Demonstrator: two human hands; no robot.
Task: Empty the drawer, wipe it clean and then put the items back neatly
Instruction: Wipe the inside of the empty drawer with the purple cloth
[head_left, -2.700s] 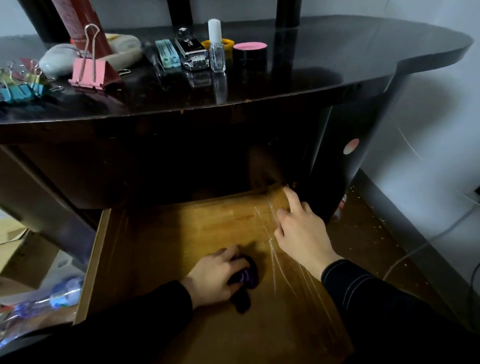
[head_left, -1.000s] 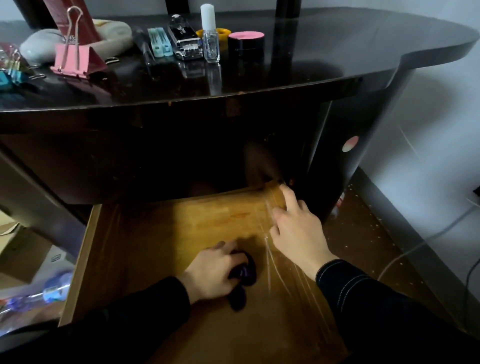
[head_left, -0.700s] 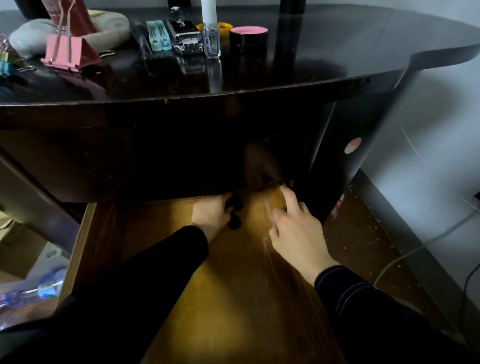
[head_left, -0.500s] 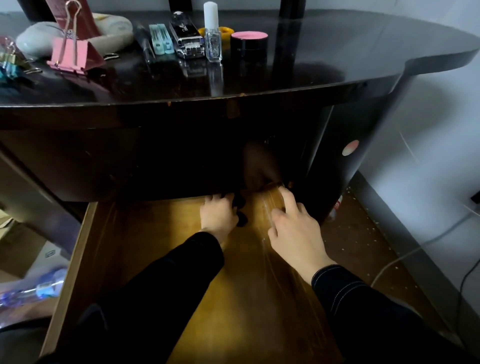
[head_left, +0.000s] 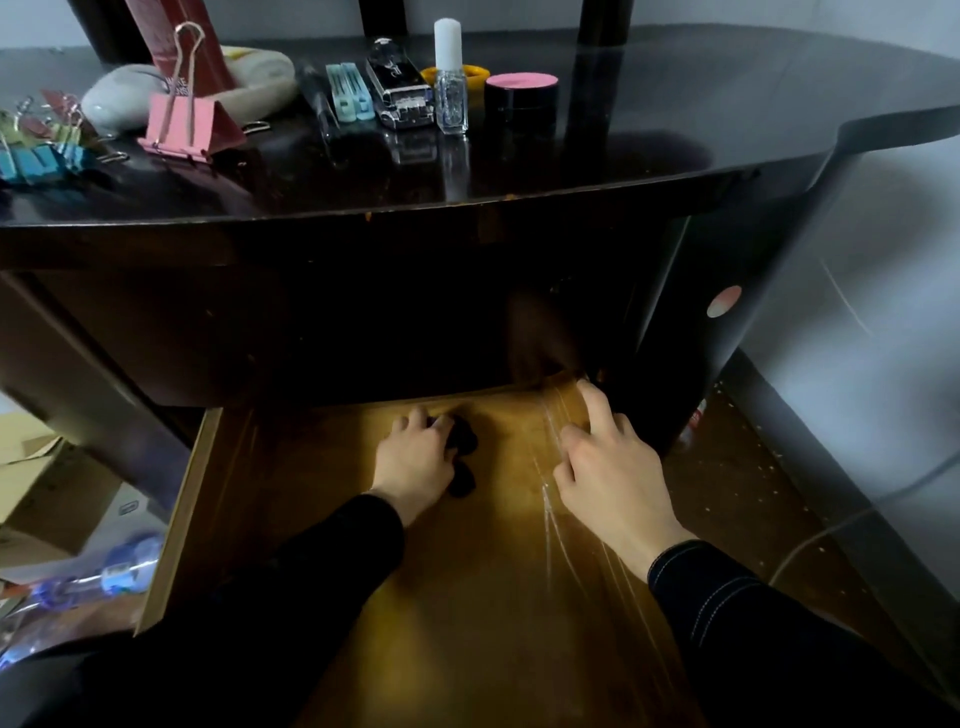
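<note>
- Left hand (head_left: 415, 460) grips a small dark wiping cloth (head_left: 462, 452), fingers curled over it, pressing it flat on the floor of the drawer near the back edge, a bit right of centre.
- Right hand (head_left: 610, 475) holds nothing; index finger straight with its tip at the back right corner of the drawer, other fingers loosely bent, resting on the right side.
- Crinkled clear plastic film (head_left: 558, 525) lies along the right side of the drawer floor, under and just beside the right hand.
- Pulled-out brown wooden drawer (head_left: 176, 519) sits below the desk; only the cloth, film and hands show inside.
- Both arms in dark sleeves, the right one with light stitching.
- Glossy dark curved desk top (head_left: 727, 114) carries the items in a loose row at the back left.
- Pink binder clip (head_left: 179, 124), handles up, at front left; blue and green binder clips (head_left: 39, 156) at the far left edge.
- White oval object (head_left: 117, 101) behind the pink clip; can't tell what it is.
- Two light blue clips (head_left: 349, 98), then a black and silver stapler (head_left: 400, 93) just beside them.
- Clear glass bottle with white cap (head_left: 450, 88), upright, touching or nearly touching the stapler.
- Yellow ring (head_left: 471, 73) behind the bottle; black round jar with pink lid (head_left: 521, 96) to its right.
- Cardboard box (head_left: 41, 493) on the floor at left.
</note>
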